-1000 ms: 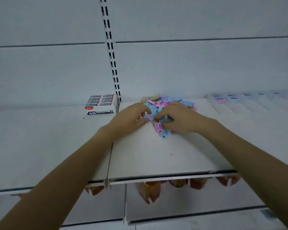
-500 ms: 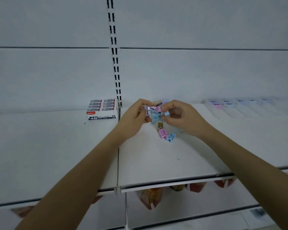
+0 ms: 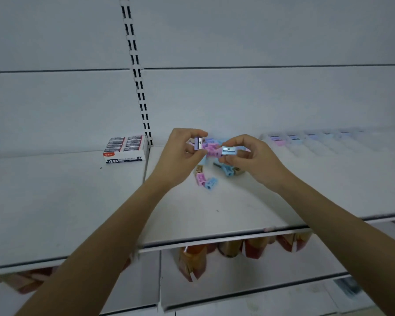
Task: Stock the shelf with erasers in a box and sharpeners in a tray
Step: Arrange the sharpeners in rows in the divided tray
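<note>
A heap of small pastel sharpeners (image 3: 212,148) lies on the white shelf (image 3: 237,208), partly hidden behind my hands. My left hand (image 3: 180,153) is raised above the heap and pinches a purple sharpener (image 3: 198,143). My right hand (image 3: 253,160) pinches a blue sharpener (image 3: 229,150) beside it. A few loose sharpeners, pink and blue (image 3: 206,180), rest on the shelf just below my hands. A box of erasers (image 3: 125,148) marked 4B stands to the left by the slotted upright. A clear tray (image 3: 310,142) with a few sharpeners in it sits at the right rear.
The slotted upright (image 3: 137,71) divides the back wall. The left shelf board (image 3: 55,201) holds only the eraser box. Under the shelf edge hang orange-red packets (image 3: 192,261) on a lower level.
Both hands have risen off the heap, each now pinching one sharpener, and have drawn slightly apart. The view has tilted up.
</note>
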A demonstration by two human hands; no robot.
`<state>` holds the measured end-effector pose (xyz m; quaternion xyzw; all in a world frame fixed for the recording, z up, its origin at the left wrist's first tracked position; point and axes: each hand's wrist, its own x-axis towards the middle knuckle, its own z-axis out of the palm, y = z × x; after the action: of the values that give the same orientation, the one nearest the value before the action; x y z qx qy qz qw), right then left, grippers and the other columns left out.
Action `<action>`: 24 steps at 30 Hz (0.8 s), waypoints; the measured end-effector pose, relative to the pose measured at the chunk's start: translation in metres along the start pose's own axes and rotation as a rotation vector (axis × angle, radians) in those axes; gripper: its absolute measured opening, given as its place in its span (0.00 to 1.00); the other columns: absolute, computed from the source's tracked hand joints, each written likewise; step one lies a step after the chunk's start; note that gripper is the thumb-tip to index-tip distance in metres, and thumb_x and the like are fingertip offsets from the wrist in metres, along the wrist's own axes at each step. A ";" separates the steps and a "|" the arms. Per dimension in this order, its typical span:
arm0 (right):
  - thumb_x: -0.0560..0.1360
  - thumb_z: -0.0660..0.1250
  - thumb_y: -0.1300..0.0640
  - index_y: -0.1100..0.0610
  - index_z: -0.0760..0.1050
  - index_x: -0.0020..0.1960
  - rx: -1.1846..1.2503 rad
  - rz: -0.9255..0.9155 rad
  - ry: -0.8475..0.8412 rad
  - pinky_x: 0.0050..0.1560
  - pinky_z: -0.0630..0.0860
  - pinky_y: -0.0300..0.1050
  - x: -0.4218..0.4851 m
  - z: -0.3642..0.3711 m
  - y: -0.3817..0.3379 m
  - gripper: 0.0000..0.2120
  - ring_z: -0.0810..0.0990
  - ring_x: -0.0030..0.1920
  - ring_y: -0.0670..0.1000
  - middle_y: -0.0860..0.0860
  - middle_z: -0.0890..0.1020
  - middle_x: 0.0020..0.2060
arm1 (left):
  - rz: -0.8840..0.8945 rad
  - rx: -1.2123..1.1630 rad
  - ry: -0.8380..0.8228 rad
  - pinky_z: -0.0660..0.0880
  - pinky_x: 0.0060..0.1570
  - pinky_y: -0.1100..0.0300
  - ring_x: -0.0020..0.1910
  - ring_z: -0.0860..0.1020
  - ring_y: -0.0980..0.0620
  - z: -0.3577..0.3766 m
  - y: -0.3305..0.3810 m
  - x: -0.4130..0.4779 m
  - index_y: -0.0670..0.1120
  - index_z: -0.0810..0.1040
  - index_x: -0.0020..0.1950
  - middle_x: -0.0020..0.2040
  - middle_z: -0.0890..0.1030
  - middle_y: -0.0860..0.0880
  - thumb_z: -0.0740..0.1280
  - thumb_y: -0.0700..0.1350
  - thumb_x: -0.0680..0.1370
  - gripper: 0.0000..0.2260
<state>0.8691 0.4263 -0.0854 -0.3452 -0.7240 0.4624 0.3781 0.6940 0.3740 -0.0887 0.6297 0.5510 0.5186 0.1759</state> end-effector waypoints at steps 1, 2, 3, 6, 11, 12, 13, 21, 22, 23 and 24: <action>0.70 0.70 0.66 0.56 0.75 0.46 0.017 -0.002 -0.009 0.45 0.77 0.43 -0.004 -0.008 0.000 0.09 0.82 0.43 0.50 0.55 0.83 0.42 | 0.010 0.018 0.000 0.72 0.41 0.72 0.33 0.76 0.65 0.007 0.005 0.000 0.52 0.73 0.54 0.57 0.69 0.49 0.66 0.37 0.75 0.13; 0.71 0.68 0.67 0.55 0.75 0.45 0.028 -0.006 -0.020 0.46 0.77 0.42 -0.009 -0.017 0.001 0.09 0.83 0.41 0.49 0.52 0.84 0.37 | 0.011 0.032 0.001 0.73 0.43 0.69 0.34 0.76 0.65 0.016 0.010 0.000 0.51 0.73 0.56 0.56 0.69 0.49 0.66 0.37 0.75 0.13; 0.72 0.67 0.68 0.53 0.75 0.44 0.019 -0.013 -0.025 0.47 0.78 0.41 -0.015 -0.027 0.002 0.10 0.83 0.39 0.46 0.48 0.84 0.34 | 0.009 0.037 0.003 0.73 0.44 0.67 0.34 0.77 0.65 0.026 0.015 -0.001 0.51 0.73 0.58 0.56 0.69 0.50 0.66 0.38 0.75 0.13; 0.72 0.67 0.65 0.49 0.75 0.43 -0.082 -0.051 0.012 0.48 0.75 0.46 -0.033 -0.066 0.006 0.11 0.82 0.38 0.47 0.54 0.83 0.34 | 0.004 -0.011 0.025 0.71 0.42 0.74 0.35 0.75 0.69 0.059 0.037 -0.002 0.47 0.71 0.63 0.56 0.69 0.49 0.66 0.38 0.76 0.16; 0.73 0.68 0.61 0.48 0.76 0.44 -0.194 -0.138 0.028 0.39 0.70 0.31 -0.058 -0.142 0.016 0.08 0.74 0.36 0.43 0.46 0.79 0.44 | 0.033 0.088 0.074 0.70 0.37 0.76 0.35 0.75 0.65 0.119 0.078 -0.002 0.48 0.74 0.51 0.50 0.74 0.48 0.70 0.44 0.73 0.09; 0.73 0.68 0.61 0.47 0.76 0.43 -0.214 -0.140 0.024 0.39 0.70 0.29 -0.063 -0.156 0.020 0.08 0.74 0.35 0.41 0.45 0.79 0.43 | 0.030 0.110 0.084 0.69 0.36 0.75 0.34 0.74 0.62 0.132 0.084 -0.003 0.47 0.73 0.48 0.48 0.74 0.48 0.71 0.45 0.72 0.09; 0.73 0.68 0.60 0.47 0.75 0.43 -0.236 -0.141 0.019 0.40 0.71 0.29 -0.067 -0.170 0.025 0.08 0.74 0.35 0.40 0.44 0.79 0.43 | 0.020 0.138 0.092 0.69 0.34 0.74 0.33 0.73 0.60 0.144 0.089 -0.004 0.47 0.72 0.47 0.46 0.75 0.48 0.72 0.47 0.72 0.10; 0.72 0.69 0.58 0.50 0.75 0.44 -0.287 -0.119 -0.004 0.41 0.70 0.27 -0.083 -0.225 0.058 0.05 0.76 0.40 0.42 0.44 0.78 0.41 | -0.040 0.208 0.047 0.68 0.30 0.70 0.30 0.71 0.54 0.195 0.113 -0.016 0.51 0.68 0.42 0.38 0.73 0.55 0.70 0.48 0.72 0.10; 0.72 0.69 0.58 0.51 0.75 0.45 -0.284 -0.122 0.002 0.40 0.70 0.26 -0.082 -0.228 0.060 0.04 0.76 0.40 0.42 0.43 0.78 0.40 | -0.044 0.199 0.045 0.68 0.30 0.70 0.30 0.71 0.53 0.197 0.114 -0.014 0.52 0.67 0.40 0.38 0.73 0.54 0.70 0.48 0.72 0.11; 0.73 0.68 0.58 0.52 0.75 0.46 -0.277 -0.123 0.010 0.40 0.70 0.26 -0.080 -0.231 0.061 0.04 0.76 0.40 0.42 0.42 0.78 0.40 | -0.051 0.187 0.053 0.69 0.29 0.71 0.29 0.71 0.52 0.198 0.114 -0.011 0.52 0.67 0.38 0.37 0.74 0.54 0.70 0.47 0.73 0.11; 0.73 0.68 0.58 0.52 0.75 0.47 -0.268 -0.120 0.019 0.41 0.70 0.25 -0.078 -0.234 0.063 0.04 0.76 0.41 0.41 0.41 0.77 0.41 | -0.061 0.175 0.061 0.69 0.30 0.71 0.29 0.71 0.52 0.200 0.115 -0.007 0.52 0.67 0.37 0.36 0.74 0.53 0.71 0.46 0.72 0.12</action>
<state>1.1190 0.4764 -0.0948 -0.3528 -0.7950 0.3348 0.3624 0.9230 0.4001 -0.0810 0.6096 0.6180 0.4819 0.1191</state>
